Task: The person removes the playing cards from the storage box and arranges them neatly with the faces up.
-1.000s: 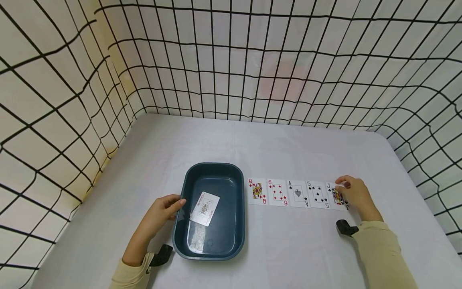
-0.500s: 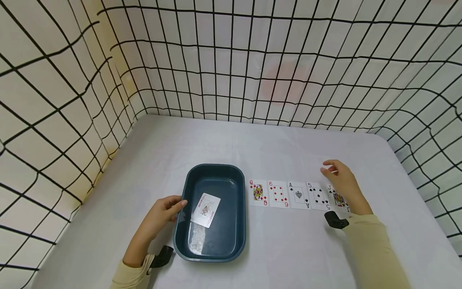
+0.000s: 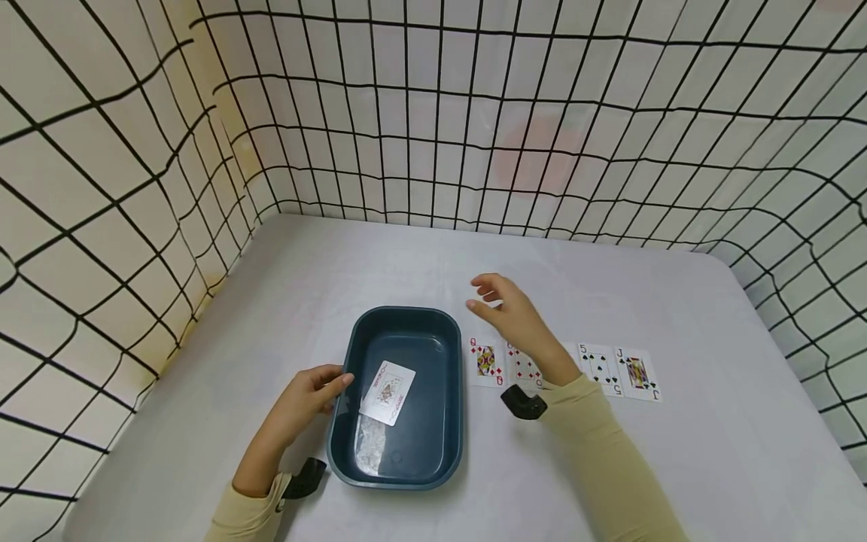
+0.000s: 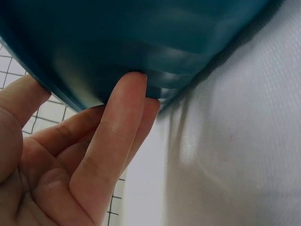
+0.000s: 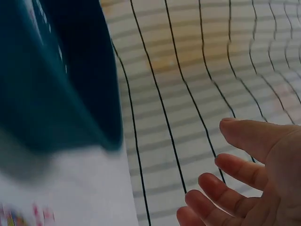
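A dark blue tray (image 3: 448, 452) stands on the white cloth with one joker card (image 3: 387, 393) lying face up in it. My left hand (image 3: 308, 399) grips the tray's left wall, thumb at the rim and fingers against the outside, as the left wrist view shows. Over the cards hovers my right hand (image 3: 518, 320), fingers loosely spread and holding nothing, just right of the tray. Beside the tray runs a row of face-up cards: a queen of diamonds (image 3: 486, 361), a partly covered six of diamonds (image 3: 524, 367), a five of spades (image 3: 600, 369) and a jack (image 3: 637, 373). My right wrist hides the spot between six and five.
White cloth (image 3: 339, 256) covers the table. Black grid netting (image 3: 433, 120) rises at the back and on both sides. A black wrist camera (image 3: 524, 403) sits under my right wrist, another black camera (image 3: 305, 479) under the left.
My right hand has left the jack and swept left, empty, toward the tray, its forearm now covering the ace. The left hand keeps its hold on the tray.
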`<state>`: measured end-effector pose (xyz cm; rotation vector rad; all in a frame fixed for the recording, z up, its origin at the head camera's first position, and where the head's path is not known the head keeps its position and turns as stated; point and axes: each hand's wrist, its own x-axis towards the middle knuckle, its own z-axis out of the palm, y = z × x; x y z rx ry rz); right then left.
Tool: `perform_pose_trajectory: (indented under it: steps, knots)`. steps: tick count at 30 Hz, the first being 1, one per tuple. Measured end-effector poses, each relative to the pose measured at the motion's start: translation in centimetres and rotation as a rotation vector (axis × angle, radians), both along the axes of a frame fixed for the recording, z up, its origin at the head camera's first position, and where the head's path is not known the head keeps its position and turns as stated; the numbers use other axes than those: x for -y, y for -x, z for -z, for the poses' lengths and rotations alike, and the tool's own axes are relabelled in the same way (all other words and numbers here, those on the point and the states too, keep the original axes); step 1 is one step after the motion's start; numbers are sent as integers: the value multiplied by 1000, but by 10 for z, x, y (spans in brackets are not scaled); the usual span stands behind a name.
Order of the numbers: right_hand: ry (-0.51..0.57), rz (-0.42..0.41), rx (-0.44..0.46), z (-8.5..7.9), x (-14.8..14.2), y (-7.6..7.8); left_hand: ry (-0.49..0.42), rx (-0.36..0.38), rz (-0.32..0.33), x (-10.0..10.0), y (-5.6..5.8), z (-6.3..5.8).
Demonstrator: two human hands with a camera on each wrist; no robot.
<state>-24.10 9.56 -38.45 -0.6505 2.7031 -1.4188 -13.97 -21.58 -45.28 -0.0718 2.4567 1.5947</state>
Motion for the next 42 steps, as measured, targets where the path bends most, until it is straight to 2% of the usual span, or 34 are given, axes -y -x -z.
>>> perform_pose_trajectory:
  steps: [6,9,12,18,22,27,32,34,37,42]
  knots:
    - [-14,-136,35,2,64,-7,-1,-8,4,1,1,-1]
    - [-30,-191,62,8,86,-12,-15,-10,15,1,1,-1]
    - [-92,-219,79,16,103,-16,-33,-9,28,2,1,0]
    - [-292,-236,129,32,124,-24,-43,-8,40,3,1,-1]
    - [-474,-227,129,38,131,-31,-34,-12,45,3,1,-1]
    - [-723,-206,91,44,134,-39,-24,-16,38,3,1,0]
    - [-863,-188,-7,47,135,-45,-29,-11,32,2,1,0]
    - [-880,-174,-25,48,135,-46,-27,-12,34,2,1,0]
    - [-839,-154,6,47,134,-45,-21,-17,31,2,1,0]
    - [-606,-202,126,47,131,-37,-10,-12,22,1,2,1]
